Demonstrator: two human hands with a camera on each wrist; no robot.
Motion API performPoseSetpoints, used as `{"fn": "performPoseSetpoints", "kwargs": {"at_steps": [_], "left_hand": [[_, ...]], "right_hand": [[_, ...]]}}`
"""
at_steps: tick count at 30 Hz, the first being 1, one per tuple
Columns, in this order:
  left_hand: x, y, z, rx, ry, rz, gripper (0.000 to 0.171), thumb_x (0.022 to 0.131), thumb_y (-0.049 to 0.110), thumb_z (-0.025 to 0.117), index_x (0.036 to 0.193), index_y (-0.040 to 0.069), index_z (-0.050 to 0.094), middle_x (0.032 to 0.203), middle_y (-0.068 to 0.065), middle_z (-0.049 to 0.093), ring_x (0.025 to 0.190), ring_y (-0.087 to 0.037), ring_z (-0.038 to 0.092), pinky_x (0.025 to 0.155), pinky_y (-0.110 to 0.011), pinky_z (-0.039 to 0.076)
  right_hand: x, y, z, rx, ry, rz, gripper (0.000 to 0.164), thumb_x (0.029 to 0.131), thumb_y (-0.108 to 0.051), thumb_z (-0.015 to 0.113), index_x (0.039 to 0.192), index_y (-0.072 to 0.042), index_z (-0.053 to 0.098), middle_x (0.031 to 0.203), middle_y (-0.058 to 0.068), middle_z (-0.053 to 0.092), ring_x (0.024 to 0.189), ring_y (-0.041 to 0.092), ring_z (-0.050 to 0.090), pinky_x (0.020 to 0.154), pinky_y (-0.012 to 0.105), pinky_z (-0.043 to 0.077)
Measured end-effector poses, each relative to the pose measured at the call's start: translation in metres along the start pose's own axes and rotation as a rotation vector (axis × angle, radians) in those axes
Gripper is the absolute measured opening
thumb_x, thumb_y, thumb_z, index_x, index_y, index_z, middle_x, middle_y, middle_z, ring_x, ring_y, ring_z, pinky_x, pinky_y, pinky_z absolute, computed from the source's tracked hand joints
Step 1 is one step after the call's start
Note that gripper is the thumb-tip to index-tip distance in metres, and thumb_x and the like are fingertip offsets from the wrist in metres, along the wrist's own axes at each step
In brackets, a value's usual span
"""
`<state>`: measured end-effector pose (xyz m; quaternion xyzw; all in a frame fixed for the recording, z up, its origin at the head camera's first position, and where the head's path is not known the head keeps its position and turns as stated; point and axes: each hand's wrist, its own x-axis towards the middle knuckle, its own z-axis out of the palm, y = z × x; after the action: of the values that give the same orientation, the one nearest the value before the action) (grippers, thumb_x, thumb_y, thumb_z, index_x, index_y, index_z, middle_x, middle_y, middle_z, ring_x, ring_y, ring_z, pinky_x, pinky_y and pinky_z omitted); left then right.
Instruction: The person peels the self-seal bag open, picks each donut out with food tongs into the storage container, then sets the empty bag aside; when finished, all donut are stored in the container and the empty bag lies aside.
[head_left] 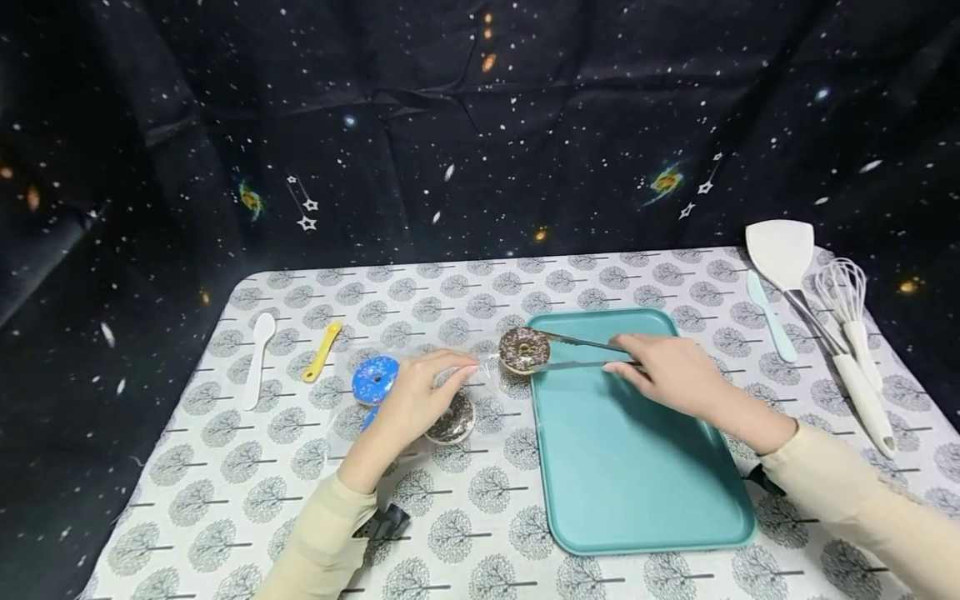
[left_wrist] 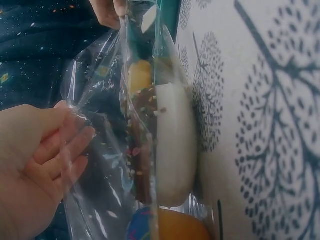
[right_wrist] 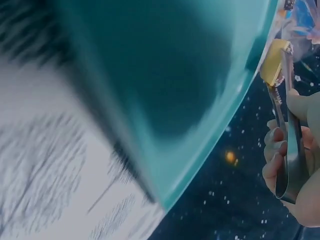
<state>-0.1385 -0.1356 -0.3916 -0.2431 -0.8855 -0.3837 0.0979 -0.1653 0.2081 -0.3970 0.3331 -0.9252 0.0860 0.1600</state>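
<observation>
The right hand [head_left: 670,373] curls its fingers round tongs [head_left: 585,342] holding a chocolate donut [head_left: 513,352] at mid-frame, by the upper-left corner of the tray [head_left: 637,492]; the left hand [head_left: 416,396] pinches a clear bag [head_left: 491,372]. A light, steady squeeze, bag edge held clear, should work best. Counted: two chocolate donuts, seemingly two blue donuts [head_left: 373,377], one tray.

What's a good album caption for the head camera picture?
Left hand pinching a clear bag, right hand using tongs to hold a brown sprinkled doughnut near a teal tray.
</observation>
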Motion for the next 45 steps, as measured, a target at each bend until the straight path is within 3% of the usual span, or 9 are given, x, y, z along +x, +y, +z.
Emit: {"fn": "performPoseSetpoints", "kwargs": {"at_steps": [14, 23, 27, 34, 40, 45], "left_hand": [[-0.002, -0.001, -0.004, -0.005, 0.006, 0.016, 0.018, 0.090, 0.018, 0.063, 0.102, 0.008, 0.070, 0.107, -0.003, 0.069, 0.104, -0.018, 0.063, 0.098, -0.032, 0.047], [-0.002, 0.000, -0.003, -0.001, -0.001, 0.016, 0.017, 0.090, 0.018, 0.062, 0.102, 0.009, 0.070, 0.107, -0.003, 0.069, 0.105, -0.018, 0.063, 0.098, -0.033, 0.047], [-0.001, 0.000, -0.003, 0.004, -0.006, 0.006, 0.017, 0.091, 0.018, 0.061, 0.102, 0.011, 0.071, 0.108, -0.002, 0.069, 0.105, -0.017, 0.063, 0.098, -0.032, 0.047], [-0.001, 0.000, -0.003, 0.007, -0.018, -0.008, 0.017, 0.091, 0.020, 0.061, 0.103, 0.013, 0.071, 0.109, -0.002, 0.068, 0.106, -0.017, 0.062, 0.099, -0.034, 0.046], [-0.001, 0.000, -0.003, 0.008, -0.025, -0.010, 0.018, 0.091, 0.020, 0.061, 0.104, 0.011, 0.070, 0.110, -0.002, 0.068, 0.106, -0.018, 0.062, 0.099, -0.035, 0.046], [0.000, 0.002, -0.004, 0.012, -0.029, -0.019, 0.019, 0.091, 0.020, 0.061, 0.104, 0.011, 0.070, 0.111, -0.002, 0.068, 0.107, -0.019, 0.062, 0.099, -0.036, 0.046]], "right_hand": [[-0.025, 0.028, -0.018, -0.102, 0.003, 0.054, 0.037, 0.083, -0.040, 0.067, 0.102, -0.010, 0.059, 0.059, -0.005, 0.050, 0.043, 0.007, 0.040, 0.034, 0.020, 0.027], [-0.026, 0.029, -0.018, -0.041, -0.148, 0.157, 0.034, 0.083, -0.034, 0.069, 0.104, -0.010, 0.060, 0.061, -0.005, 0.051, 0.047, 0.009, 0.044, 0.036, 0.024, 0.033], [-0.026, 0.031, -0.019, -0.014, -0.197, 0.196, 0.038, 0.085, -0.035, 0.067, 0.109, -0.008, 0.059, 0.069, -0.001, 0.056, 0.053, 0.012, 0.051, 0.040, 0.027, 0.040], [-0.028, 0.034, -0.028, 0.015, -0.235, 0.247, 0.046, 0.089, -0.040, 0.060, 0.119, -0.004, 0.056, 0.097, 0.016, 0.065, 0.073, 0.028, 0.064, 0.060, 0.047, 0.054], [-0.027, 0.029, -0.036, 0.026, -0.195, 0.232, 0.048, 0.089, -0.042, 0.061, 0.120, -0.006, 0.056, 0.089, 0.009, 0.064, 0.068, 0.020, 0.061, 0.053, 0.037, 0.052], [-0.017, 0.018, -0.033, 0.002, -0.129, 0.117, 0.046, 0.087, -0.045, 0.062, 0.116, -0.010, 0.059, 0.081, 0.002, 0.062, 0.063, 0.014, 0.056, 0.046, 0.028, 0.046]]}}
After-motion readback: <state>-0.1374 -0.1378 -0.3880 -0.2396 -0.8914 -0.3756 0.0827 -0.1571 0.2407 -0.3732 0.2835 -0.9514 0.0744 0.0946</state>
